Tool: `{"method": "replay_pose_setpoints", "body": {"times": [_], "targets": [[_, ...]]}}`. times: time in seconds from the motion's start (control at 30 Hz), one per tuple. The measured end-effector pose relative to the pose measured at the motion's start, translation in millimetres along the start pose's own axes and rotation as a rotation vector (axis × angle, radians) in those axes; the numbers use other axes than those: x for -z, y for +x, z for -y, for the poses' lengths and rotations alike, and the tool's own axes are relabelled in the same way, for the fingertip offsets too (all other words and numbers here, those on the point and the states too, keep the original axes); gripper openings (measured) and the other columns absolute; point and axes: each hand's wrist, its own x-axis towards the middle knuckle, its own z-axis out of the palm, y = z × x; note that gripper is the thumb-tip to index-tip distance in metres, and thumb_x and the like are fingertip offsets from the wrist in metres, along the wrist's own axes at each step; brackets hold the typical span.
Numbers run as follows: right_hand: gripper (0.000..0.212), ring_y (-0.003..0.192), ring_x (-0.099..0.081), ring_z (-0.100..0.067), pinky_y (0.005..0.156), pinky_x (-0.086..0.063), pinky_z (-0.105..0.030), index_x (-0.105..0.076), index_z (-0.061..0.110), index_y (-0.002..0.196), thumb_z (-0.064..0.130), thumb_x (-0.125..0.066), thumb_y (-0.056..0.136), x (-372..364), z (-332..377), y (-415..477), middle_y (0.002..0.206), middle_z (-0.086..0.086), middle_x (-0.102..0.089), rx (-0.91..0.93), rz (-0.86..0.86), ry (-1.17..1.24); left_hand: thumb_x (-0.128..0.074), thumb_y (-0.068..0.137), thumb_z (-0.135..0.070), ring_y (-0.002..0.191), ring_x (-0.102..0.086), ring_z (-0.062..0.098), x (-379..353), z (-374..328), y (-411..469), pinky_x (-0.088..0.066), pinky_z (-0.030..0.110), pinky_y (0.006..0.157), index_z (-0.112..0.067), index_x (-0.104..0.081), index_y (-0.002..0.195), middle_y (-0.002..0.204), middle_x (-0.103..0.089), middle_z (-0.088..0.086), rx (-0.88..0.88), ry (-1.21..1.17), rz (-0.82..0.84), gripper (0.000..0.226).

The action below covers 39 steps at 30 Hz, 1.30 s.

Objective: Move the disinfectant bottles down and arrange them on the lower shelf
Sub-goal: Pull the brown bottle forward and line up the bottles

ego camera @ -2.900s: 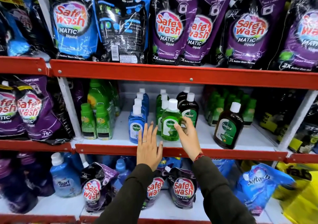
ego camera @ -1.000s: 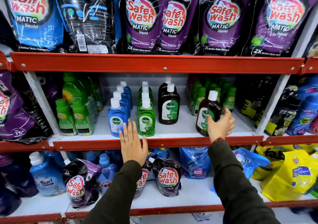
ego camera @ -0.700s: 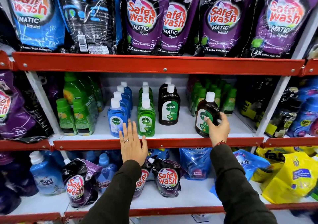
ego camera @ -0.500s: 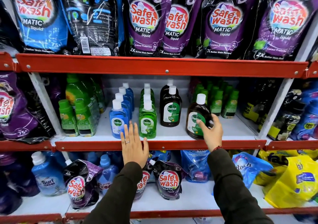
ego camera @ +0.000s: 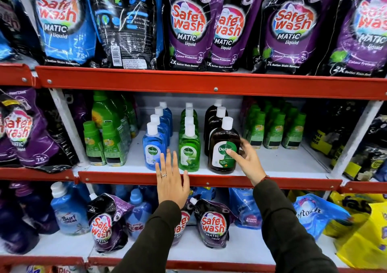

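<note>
Three rows of white-capped disinfectant bottles stand on the middle shelf [ego camera: 282,163]: a blue row [ego camera: 151,145], a green row [ego camera: 189,147] and a brown row. The front brown bottle [ego camera: 219,138] stands upright near the red shelf edge [ego camera: 272,181]. My right hand [ego camera: 247,163] holds it, thumb on the green label and fingers round its right side. My left hand [ego camera: 171,184] lies flat and open against the red edge, fingertips in front of the blue and green bottles.
Small green-capped bottles stand left [ego camera: 100,145] and right [ego camera: 274,130] of the rows. Safe Wash pouches [ego camera: 188,25] fill the shelf above. Below are pouches [ego camera: 211,224], a Surf bottle [ego camera: 69,216] and yellow bags [ego camera: 368,237].
My right hand has slid the brown bottle leftward along the shelf to the front of the brown row. My left hand has stayed on the shelf edge.
</note>
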Motion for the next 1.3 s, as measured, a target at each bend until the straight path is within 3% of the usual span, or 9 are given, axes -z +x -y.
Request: {"method": "replay_pose_setpoints", "body": {"times": [0.17,0.3,0.5,0.7,0.77,0.87,0.93,1.07,1.3], "targets": [[0.05,0.13,-0.053,-0.019,0.114,-0.043,-0.037,-0.047,0.013,0.141,0.004,-0.065,0.095,7,2,6,0.135,-0.003,-0.058,0.015,0.066,-0.018,-0.029,0.099,-0.041,0.159,0.001,0.029,0,-1,0,-0.01,0.052,0.128,-0.011,-0.011,0.162,0.172,-0.009,0.012,0.003,-0.028,0.008,0.073],[0.05,0.13,-0.054,-0.019,0.095,-0.051,-0.01,-0.047,0.01,0.142,0.004,-0.065,0.095,12,-2,9,0.133,-0.001,-0.059,0.031,0.099,-0.052,-0.03,0.099,-0.04,0.159,0.001,0.029,-1,-2,-1,-0.008,0.052,0.128,-0.01,-0.012,0.162,0.171,-0.01,0.013,-0.002,-0.02,0.004,0.073],[0.058,0.127,-0.051,-0.014,0.084,-0.047,0.001,-0.039,0.007,0.149,0.003,-0.063,0.097,8,4,1,0.134,0.001,-0.054,0.004,0.091,-0.031,-0.028,0.099,-0.041,0.159,0.0,0.029,1,-2,-1,-0.009,0.054,0.127,-0.01,-0.009,0.162,0.172,-0.007,0.013,0.005,-0.017,0.008,0.073],[0.072,0.147,-0.038,-0.012,0.121,-0.032,-0.033,-0.03,0.022,0.157,0.024,-0.067,0.096,-9,-5,-18,0.159,0.004,-0.04,-0.02,-0.057,0.119,-0.034,0.1,-0.04,0.159,-0.007,0.015,16,-37,-10,0.003,0.053,0.128,-0.019,-0.013,0.162,0.172,-0.01,0.001,-0.125,-0.298,0.008,0.068],[0.075,0.151,-0.035,-0.012,0.126,-0.029,-0.04,-0.03,0.028,0.157,0.044,-0.065,0.093,-19,-6,-24,0.164,0.005,-0.037,-0.053,-0.104,0.196,-0.039,0.101,-0.036,0.157,-0.013,0.01,24,-61,-7,-0.007,0.042,0.13,-0.02,-0.014,0.162,0.17,-0.015,0.0,-0.254,-0.474,0.027,0.067],[0.082,0.146,-0.043,-0.014,0.125,-0.033,-0.047,-0.036,0.029,0.155,0.064,-0.056,0.083,-28,-5,-29,0.159,0.002,-0.045,-0.085,-0.155,0.249,-0.039,0.103,-0.04,0.157,-0.003,0.003,27,-97,2,-0.005,0.02,0.126,-0.021,-0.006,0.163,0.172,-0.004,-0.005,-0.188,-0.731,0.136,0.071],[0.077,0.14,-0.051,-0.015,0.122,-0.037,-0.048,-0.041,0.028,0.152,0.066,-0.05,0.085,-29,-5,-30,0.152,0.0,-0.054,-0.084,-0.154,0.246,-0.035,0.102,-0.05,0.156,0.005,-0.001,23,-114,7,-0.001,0.017,0.125,-0.026,0.001,0.162,0.171,0.006,-0.011,-0.059,-0.866,0.212,0.074],[0.075,0.136,-0.055,-0.015,0.121,-0.039,-0.048,-0.041,0.033,0.15,0.071,-0.045,0.085,-27,-10,-31,0.147,0.001,-0.058,-0.092,-0.132,0.207,-0.032,0.099,-0.056,0.156,0.009,0.004,15,-122,17,0.001,0.034,0.128,-0.031,0.006,0.159,0.171,0.008,-0.006,0.21,-1.003,0.392,0.075],[0.062,0.132,-0.056,-0.019,0.12,-0.04,-0.046,-0.039,0.033,0.152,0.047,-0.042,0.091,-25,-10,-30,0.142,-0.001,-0.06,-0.09,-0.103,0.162,-0.035,0.1,-0.057,0.156,0.0,0.006,18,-120,18,-0.004,0.029,0.126,-0.026,-0.001,0.161,0.171,-0.005,-0.006,0.224,-0.983,0.391,0.077]]}}
